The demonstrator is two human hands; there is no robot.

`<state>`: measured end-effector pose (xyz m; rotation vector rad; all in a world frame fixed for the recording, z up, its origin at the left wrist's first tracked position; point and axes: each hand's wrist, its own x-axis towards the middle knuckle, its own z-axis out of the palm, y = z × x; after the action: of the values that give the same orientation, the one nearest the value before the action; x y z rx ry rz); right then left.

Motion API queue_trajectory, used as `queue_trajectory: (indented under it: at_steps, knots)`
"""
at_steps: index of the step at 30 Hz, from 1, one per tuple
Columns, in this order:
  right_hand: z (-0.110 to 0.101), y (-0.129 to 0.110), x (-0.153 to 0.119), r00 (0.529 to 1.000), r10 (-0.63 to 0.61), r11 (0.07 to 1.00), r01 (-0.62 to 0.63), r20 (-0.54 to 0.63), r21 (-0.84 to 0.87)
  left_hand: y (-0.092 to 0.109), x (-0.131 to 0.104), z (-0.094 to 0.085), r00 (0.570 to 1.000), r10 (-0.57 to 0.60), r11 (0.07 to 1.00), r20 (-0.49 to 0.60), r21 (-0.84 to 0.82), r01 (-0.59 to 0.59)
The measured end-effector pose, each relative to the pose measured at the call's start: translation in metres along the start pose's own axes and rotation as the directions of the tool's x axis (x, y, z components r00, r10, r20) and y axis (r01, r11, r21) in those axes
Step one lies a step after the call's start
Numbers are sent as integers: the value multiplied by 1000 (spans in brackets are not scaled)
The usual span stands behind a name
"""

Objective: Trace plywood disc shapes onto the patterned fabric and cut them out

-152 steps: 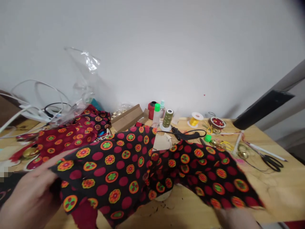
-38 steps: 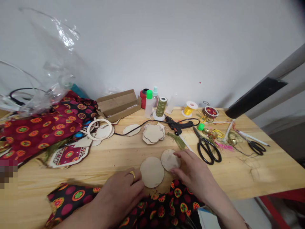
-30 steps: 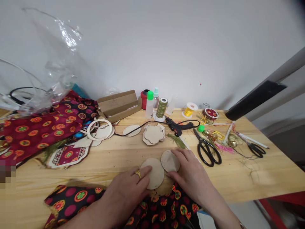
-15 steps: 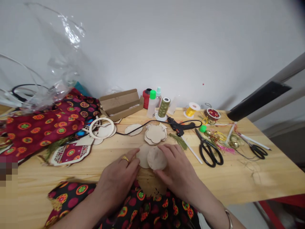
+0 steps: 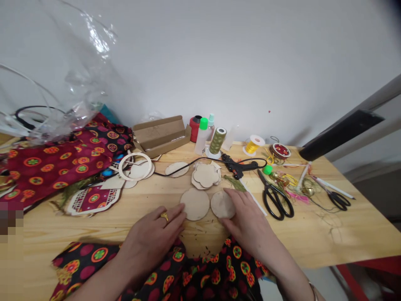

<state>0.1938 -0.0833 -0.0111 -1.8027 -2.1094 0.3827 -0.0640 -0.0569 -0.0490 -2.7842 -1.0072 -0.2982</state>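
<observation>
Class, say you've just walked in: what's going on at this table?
A person has two discs side by side on the table, a narrow gap between them. The left hand touches the edge of the large disc; the right hand has the small disc between thumb and fingers. Black patterned cloth lies bunched near the forearms. Beyond the discs are a flower shape and a glue gun.
</observation>
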Motion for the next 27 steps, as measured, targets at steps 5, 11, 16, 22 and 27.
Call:
queue_trajectory:
  at_steps: [5,11,16,22,27]
  knots:
    - [-4,5,-5,997,15,998,-11,-80,55,-1,0,-2,999,40,998,-13,40,-39]
    - [-29,-5,-28,984,-112,965,76,137,250,-7,-5,-1,1000,-12,1000,-25,-23,11]
    - [-38,-12,-34,936,-174,944,71,306,321,-8,1,-5,995,-28,998,-91,-58,22]
    - [-18,-7,-24,983,-139,977,116,117,177,5,19,-8,997,65,988,30,-144,-60]
    - [0,3,-17,993,-118,993,118,-24,-20,7,13,-6,992,61,993,108,-108,-50]
